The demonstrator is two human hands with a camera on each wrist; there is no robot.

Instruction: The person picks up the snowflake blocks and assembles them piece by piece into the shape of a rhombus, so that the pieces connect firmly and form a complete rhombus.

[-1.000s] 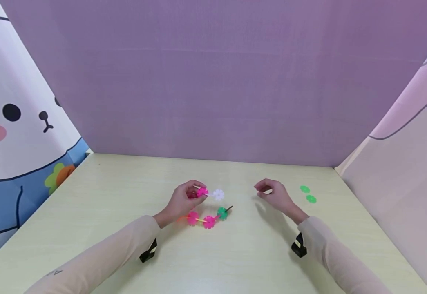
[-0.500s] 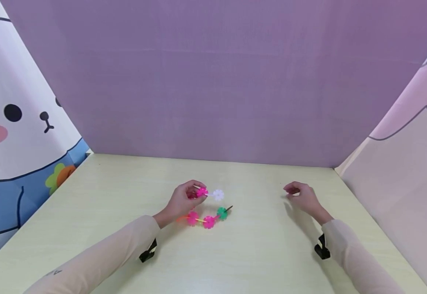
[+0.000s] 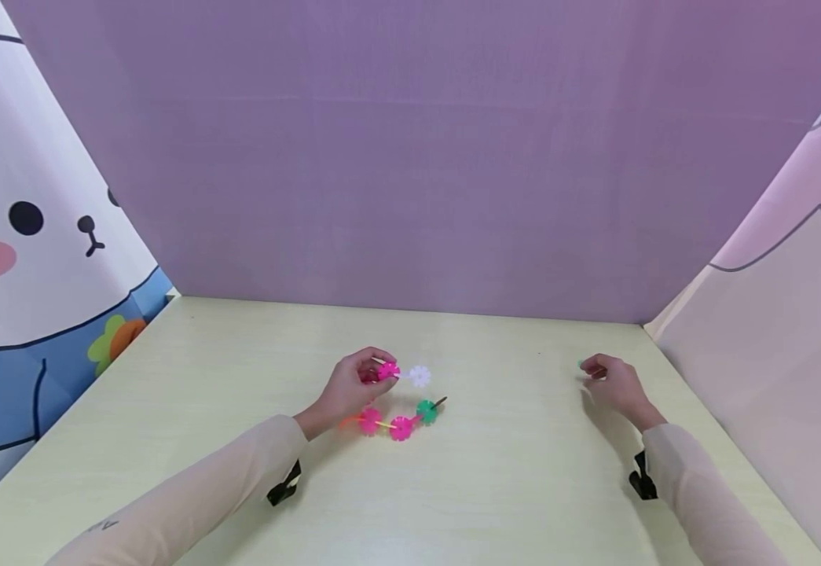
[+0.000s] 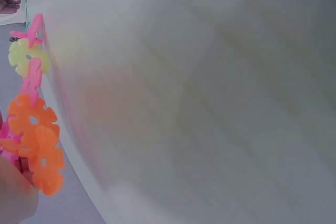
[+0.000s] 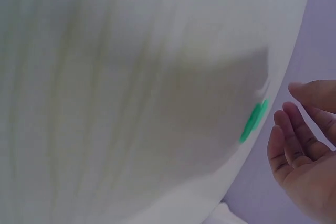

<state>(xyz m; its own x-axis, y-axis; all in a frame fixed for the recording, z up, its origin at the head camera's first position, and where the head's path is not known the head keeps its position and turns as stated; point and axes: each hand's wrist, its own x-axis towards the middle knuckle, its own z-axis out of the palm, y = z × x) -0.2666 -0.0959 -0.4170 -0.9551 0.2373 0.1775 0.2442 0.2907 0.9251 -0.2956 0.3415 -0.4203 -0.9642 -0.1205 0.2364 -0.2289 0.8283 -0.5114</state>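
My left hand (image 3: 350, 387) pinches a pink snowflake disc (image 3: 388, 371) in a chain of interlocking plastic discs. A white disc (image 3: 420, 376) ends the chain on the far side. Its nearer stretch curves through pink discs (image 3: 401, 428) to a green disc (image 3: 427, 411) and a brown disc (image 3: 441, 401) seen edge-on. Orange discs (image 4: 46, 161) and a yellow disc (image 4: 27, 57) show in the left wrist view. Over at the right, my right hand (image 3: 620, 387) hovers with fingers loosely bent, thumb apart, holding nothing. Light green discs (image 5: 253, 122) lie on the table just past its fingertips, mostly hidden in the head view.
The pale wooden table (image 3: 509, 487) stretches between both hands. A purple cloth (image 3: 410, 173) rises along its back edge. Printed cloths stand at either side, the left one (image 3: 35, 314) with a cartoon animal.
My right hand has moved rightward, away from the chain, to the light green discs, covering most of them in the head view. The left hand and the chain have stayed in place.
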